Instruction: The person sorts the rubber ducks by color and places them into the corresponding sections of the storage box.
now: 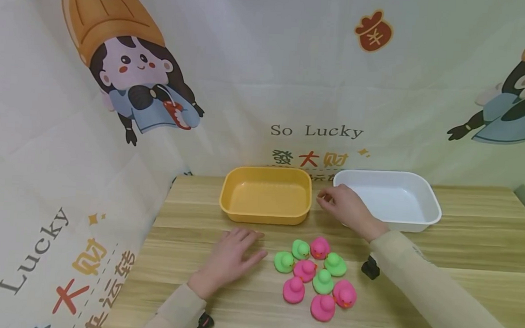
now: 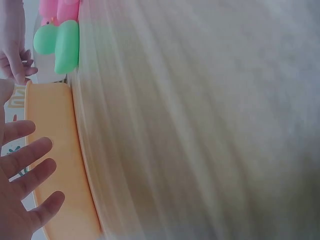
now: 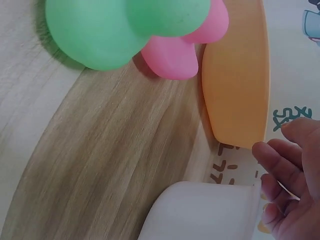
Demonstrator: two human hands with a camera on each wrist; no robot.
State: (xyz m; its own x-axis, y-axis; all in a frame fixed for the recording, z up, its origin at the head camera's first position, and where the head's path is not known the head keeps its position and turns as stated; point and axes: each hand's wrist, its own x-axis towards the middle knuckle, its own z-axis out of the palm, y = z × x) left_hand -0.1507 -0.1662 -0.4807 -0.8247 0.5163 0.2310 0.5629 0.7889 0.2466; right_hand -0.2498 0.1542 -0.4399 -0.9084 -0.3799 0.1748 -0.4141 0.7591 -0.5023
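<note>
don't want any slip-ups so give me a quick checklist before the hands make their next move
1. Left hand holding nothing: ok, fingers spread.
2. Right hand holding nothing: ok, fingers loosely curled.
3. Right hand not touching the white tray: cannot tell, they overlap in the head view.
4. Yellow tray upright: ok.
5. Four green toy ducks and five pink toy ducks outside both trays: ok.
6. Ducks well spaced: not ok, they sit bunched together.

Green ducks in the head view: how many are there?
4. The left duck is at the group's left edge; the back duck behind it, rightward; the right duck further right; the middle duck in front of that, slightly left. None looks hidden.
</note>
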